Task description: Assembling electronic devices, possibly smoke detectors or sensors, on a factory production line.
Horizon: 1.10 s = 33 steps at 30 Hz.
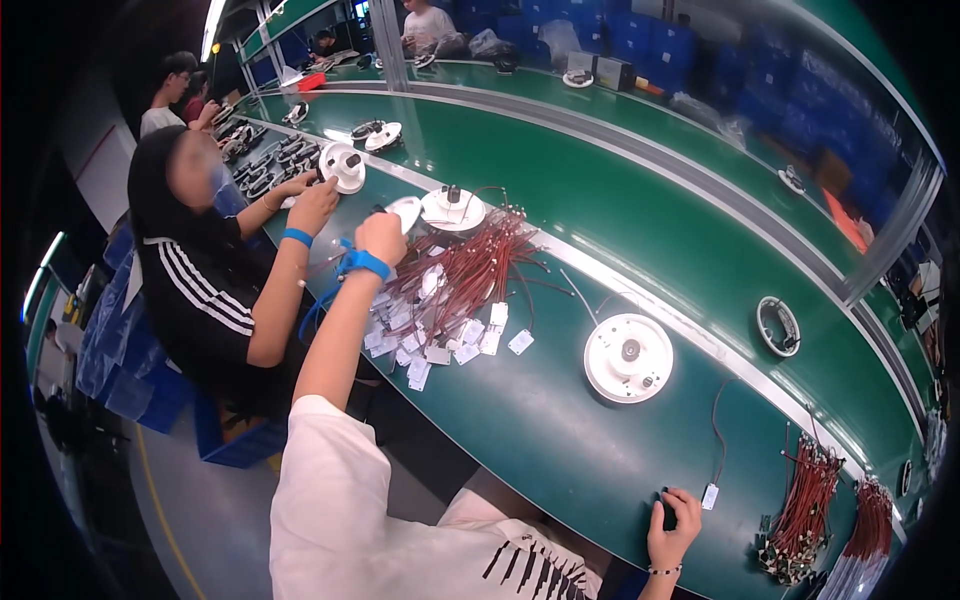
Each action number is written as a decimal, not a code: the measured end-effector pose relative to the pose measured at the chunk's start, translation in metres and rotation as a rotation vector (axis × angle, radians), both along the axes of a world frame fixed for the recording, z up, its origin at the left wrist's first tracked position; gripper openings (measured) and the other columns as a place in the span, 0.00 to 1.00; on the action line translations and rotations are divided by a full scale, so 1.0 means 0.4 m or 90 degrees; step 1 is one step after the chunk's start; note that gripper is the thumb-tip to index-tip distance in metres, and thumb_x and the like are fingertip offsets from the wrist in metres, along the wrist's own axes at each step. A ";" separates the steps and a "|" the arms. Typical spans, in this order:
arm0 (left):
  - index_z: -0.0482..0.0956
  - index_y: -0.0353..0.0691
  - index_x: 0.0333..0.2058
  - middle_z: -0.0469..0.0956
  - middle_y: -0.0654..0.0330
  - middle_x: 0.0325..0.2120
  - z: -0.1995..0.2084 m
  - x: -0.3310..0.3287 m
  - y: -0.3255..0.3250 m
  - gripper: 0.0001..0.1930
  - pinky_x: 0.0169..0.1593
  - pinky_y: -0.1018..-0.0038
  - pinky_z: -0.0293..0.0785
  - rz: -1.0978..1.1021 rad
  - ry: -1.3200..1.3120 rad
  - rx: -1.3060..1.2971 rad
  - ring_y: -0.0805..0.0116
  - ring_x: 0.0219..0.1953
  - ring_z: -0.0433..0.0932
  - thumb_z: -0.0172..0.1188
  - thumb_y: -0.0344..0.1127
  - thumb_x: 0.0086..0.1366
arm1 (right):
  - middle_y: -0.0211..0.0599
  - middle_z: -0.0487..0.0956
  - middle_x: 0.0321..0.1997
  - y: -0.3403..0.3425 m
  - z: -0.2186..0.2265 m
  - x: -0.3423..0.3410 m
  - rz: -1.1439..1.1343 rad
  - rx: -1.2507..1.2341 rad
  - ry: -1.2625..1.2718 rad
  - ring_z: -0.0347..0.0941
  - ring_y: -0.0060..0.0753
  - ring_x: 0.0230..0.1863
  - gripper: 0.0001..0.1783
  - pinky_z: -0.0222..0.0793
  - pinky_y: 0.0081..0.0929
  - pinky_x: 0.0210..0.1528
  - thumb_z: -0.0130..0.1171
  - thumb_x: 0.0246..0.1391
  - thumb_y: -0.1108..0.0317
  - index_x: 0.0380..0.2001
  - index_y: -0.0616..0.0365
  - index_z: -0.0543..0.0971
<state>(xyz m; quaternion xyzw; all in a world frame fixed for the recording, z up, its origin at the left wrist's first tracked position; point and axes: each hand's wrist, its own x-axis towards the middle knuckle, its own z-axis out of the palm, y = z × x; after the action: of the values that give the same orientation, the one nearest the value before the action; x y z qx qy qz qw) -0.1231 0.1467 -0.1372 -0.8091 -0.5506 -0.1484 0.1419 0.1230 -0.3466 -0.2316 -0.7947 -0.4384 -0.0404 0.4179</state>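
Note:
My left hand, with a blue wrist strap, reaches far left over the bench. Its fingers are closed on the edge of a white round housing, partly hidden by the hand. Just right of it lies a heap of red-brown wires with white rectangular tags. My right hand rests at the near bench edge, fingers curled toward the thumb. Something small and dark shows at its fingertips; I cannot make it out. Between my hands sits a white round housing with a dark central knob.
A co-worker at left handles another white housing. One more housing stands behind the wires. A single tagged wire and wire bundles lie at right. Beyond a metal rail, a green conveyor carries a white ring.

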 end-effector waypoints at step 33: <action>0.73 0.38 0.33 0.72 0.55 0.36 -0.046 0.279 -0.536 0.17 0.46 0.65 0.64 -0.576 -0.287 -0.087 0.55 0.43 0.68 0.61 0.25 0.39 | 0.42 0.75 0.29 -0.072 -0.006 -0.030 -0.112 0.122 0.101 0.72 0.33 0.31 0.04 0.66 0.22 0.35 0.51 0.41 0.82 0.24 0.66 0.74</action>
<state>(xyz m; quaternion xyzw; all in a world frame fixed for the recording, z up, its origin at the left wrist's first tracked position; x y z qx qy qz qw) -0.0114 -0.0678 -0.1555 -0.9219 -0.1706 -0.3294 -0.1122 0.1108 -0.3754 -0.2339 -0.7872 -0.3266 -0.0561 0.5200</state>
